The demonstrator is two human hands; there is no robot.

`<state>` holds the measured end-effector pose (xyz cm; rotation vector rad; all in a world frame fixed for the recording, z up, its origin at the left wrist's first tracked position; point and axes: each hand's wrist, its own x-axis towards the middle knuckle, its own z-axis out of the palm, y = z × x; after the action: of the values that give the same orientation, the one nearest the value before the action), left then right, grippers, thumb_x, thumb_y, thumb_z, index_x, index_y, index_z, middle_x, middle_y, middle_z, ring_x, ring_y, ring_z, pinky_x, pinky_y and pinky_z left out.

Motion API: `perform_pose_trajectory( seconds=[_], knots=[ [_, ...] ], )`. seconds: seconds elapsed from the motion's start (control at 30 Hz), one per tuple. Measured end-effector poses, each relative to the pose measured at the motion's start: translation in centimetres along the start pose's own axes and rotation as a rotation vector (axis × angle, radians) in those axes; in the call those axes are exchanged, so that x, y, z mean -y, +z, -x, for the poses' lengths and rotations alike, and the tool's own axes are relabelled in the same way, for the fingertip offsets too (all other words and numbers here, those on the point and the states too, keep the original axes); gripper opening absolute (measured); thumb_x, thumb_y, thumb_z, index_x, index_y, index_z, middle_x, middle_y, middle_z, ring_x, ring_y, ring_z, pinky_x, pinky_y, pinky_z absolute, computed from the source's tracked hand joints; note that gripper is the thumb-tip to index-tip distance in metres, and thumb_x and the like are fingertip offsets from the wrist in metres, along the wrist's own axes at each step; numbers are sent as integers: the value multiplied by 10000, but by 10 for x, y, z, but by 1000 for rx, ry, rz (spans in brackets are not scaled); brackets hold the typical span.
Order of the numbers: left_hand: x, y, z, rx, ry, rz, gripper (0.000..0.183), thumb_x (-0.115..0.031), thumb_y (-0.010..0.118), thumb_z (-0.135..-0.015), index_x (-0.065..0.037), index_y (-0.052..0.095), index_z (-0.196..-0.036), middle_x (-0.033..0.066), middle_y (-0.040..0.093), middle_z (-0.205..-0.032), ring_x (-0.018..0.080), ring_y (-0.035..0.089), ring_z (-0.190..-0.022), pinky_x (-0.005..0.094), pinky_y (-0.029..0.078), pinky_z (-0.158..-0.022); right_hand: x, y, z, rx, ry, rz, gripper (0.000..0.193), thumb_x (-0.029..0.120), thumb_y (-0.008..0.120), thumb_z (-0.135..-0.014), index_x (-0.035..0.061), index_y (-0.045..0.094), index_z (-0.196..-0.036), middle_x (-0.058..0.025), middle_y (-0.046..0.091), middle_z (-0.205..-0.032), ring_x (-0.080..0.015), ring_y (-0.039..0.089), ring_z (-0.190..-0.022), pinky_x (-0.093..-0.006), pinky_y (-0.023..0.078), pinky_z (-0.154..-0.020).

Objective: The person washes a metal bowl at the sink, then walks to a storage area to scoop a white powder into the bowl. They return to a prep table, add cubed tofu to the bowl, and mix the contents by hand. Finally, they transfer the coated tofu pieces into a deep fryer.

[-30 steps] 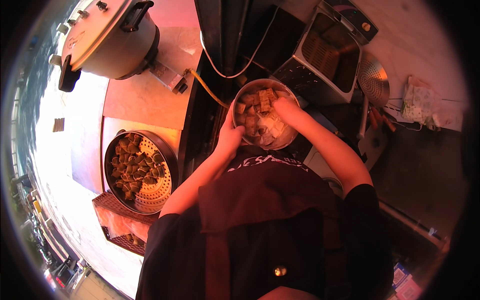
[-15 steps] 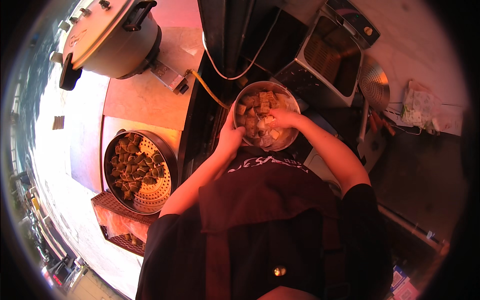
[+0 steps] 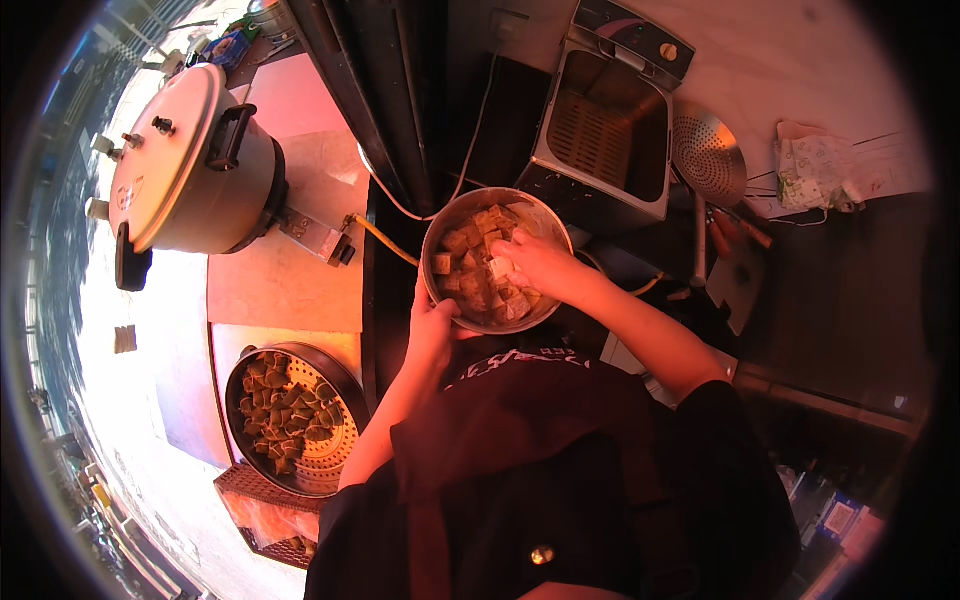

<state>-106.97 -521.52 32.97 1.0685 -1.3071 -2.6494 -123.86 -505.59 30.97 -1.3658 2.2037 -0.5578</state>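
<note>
A round metal bowl [image 3: 433,243] sits in front of my body, full of brown-coated food cubes [image 3: 462,243] that look like tofu. My left hand [image 3: 434,325] grips its near left rim, thumb over the edge and fingers against the outside. From the right, my right hand [image 3: 538,266] reaches into the bowl with its fingers bent together among the cubes. A paler cube [image 3: 501,267] lies against the fingertips. Whether the fingers pinch a piece is hidden.
Left stands a large pressure cooker [image 3: 200,175] on a burner with a yellow hose [image 3: 385,240]. A perforated steamer pan [image 3: 322,455] holds leaf-wrapped parcels [image 3: 285,410]. A deep fryer [image 3: 610,125], a perforated skimmer [image 3: 708,155] and a plastic bag [image 3: 815,165] are at the right.
My view has shifted, so the surroundings sit differently in the picture. The right hand has moved within the bowl, and the cubes lie rearranged. The left hand still holds the rim.
</note>
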Motion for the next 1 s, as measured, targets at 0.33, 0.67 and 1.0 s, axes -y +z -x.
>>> perform_pose_trajectory(
  seconds=[0.33,0.67,1.0],
  knots=[
    [-35,31,-3,-13,61,-47,837,74,404,-752,-206,256,-1527,125,483,-1353,306,632,-1058,380,639,-643,20,-92,-5,-97,-79,-185,365,165,694,-831,140,549,-1165,-124,533,-1056,-323,605,-955,-405,499,-841],
    [-37,44,-24,-17,69,18,902,100,396,-732,-217,180,-1548,188,458,-1351,343,666,-964,353,644,-576,-143,-168,-64,-243,325,250,312,108,689,-804,151,612,-1103,-146,542,-1129,-363,610,-1003,-423,509,-856],
    [-39,46,-18,0,52,-2,840,75,408,-765,-221,240,-1533,131,461,-1384,312,632,-1064,380,640,-676,-130,-200,-51,-350,228,232,212,14,636,-766,27,657,-977,-128,613,-838,-314,641,-830,-390,525,-767]
  ],
)
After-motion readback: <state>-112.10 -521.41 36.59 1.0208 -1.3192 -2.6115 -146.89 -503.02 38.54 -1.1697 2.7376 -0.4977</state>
